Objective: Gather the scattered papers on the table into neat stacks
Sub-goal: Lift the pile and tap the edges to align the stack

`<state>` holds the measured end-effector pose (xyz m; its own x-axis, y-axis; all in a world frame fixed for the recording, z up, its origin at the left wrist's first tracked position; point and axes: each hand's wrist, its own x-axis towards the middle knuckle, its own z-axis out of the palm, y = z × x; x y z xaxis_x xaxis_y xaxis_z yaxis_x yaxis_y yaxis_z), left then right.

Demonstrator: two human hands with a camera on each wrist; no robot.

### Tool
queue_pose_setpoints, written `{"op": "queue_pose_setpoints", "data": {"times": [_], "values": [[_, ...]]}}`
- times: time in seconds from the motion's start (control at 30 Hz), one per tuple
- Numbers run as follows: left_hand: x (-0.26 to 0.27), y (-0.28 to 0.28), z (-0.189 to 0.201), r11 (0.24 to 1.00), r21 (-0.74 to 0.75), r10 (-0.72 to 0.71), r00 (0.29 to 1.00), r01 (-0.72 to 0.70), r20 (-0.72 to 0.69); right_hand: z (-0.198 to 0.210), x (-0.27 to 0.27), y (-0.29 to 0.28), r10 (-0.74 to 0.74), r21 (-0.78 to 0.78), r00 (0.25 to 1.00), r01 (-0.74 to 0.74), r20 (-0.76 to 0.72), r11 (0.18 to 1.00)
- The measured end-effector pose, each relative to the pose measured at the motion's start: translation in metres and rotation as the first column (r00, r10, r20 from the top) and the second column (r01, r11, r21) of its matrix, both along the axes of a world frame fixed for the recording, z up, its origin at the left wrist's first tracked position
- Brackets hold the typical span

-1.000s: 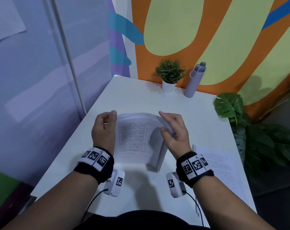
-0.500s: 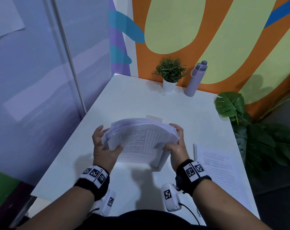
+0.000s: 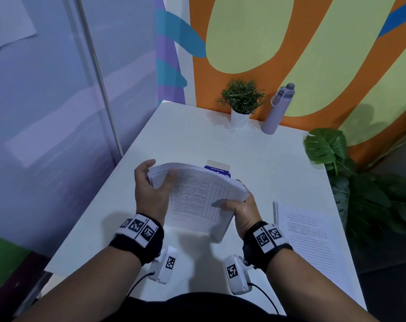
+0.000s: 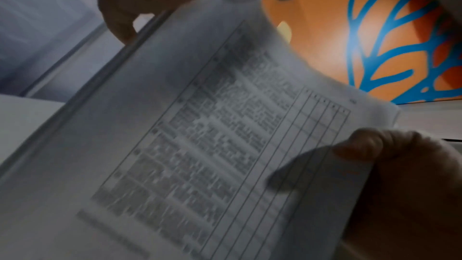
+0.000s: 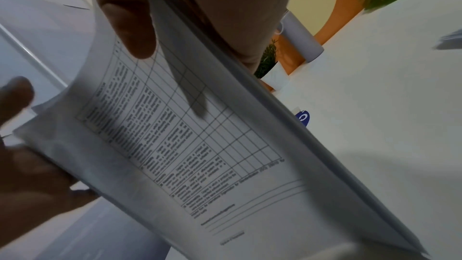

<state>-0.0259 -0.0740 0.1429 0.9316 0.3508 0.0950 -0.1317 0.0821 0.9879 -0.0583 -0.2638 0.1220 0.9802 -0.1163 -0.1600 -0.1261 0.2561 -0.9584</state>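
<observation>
Blue packet [image 3: 218, 171] half-hidden behind paper stack [image 3: 197, 196]

A thick stack of white papers [image 3: 197, 196] is held up above the middle of the table [image 3: 185, 140], bent into a curve, with a printed chart on top. More printed papers [image 3: 313, 242] are laid flat by the table's right edge.

bare table [image 3: 190, 138] ahead, potted plant [image 3: 242, 101] and bottle [image 3: 278, 110] along far edge, paper stack [image 3: 308, 238] right
</observation>
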Motion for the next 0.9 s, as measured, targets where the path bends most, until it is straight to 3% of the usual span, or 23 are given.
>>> {"op": "queue_pose_setpoints", "data": {"times": [0.13, 0.37, 0.43, 0.53, 0.63, 0.77, 0.9], "values": [[0.010, -0.002, 0.017, 0.993, 0.034, 0.109, 0.994, -0.110, 0.018, 0.007, -0.002, -0.002, 0.004, -0.024, 0.999, -0.003, 0.037, 1.000], [0.007, 0.010, 0.001, 0.974, 0.226, -0.022, 0.980, -0.024, 0.199, 0.006, 0.001, 0.000, -0.158, -0.121, 0.979, 0.173, 0.125, 0.977], [0.008, 0.017, -0.010, 0.968, 0.245, -0.095, 0.982, 0.053, 0.162, 0.006, 0.001, 0.002, -0.163, -0.094, 0.981, 0.173, 0.106, 0.980], [0.007, 0.024, -0.030, 0.952, 0.255, -0.169, 0.986, 0.166, -0.011, 0.007, 0.002, 0.005, -0.180, -0.049, 0.981, 0.184, 0.073, 0.982], [0.007, 0.019, -0.037, 0.960, 0.209, -0.164, 0.980, 0.185, -0.116, 0.008, 0.005, 0.007, -0.176, -0.030, 0.982, 0.178, 0.066, 0.984], [0.007, 0.015, -0.032, 0.989, 0.087, -0.110, 0.990, 0.118, -0.092, 0.009, 0.008, 0.008, -0.168, -0.046, 0.982, 0.172, 0.088, 0.984], [0.003, 0.013, -0.031, 0.986, 0.117, -0.110, 0.991, 0.119, -0.082, 0.004, 0.005, 0.006, -0.144, -0.140, 0.981, 0.162, 0.128, 0.977]]}}
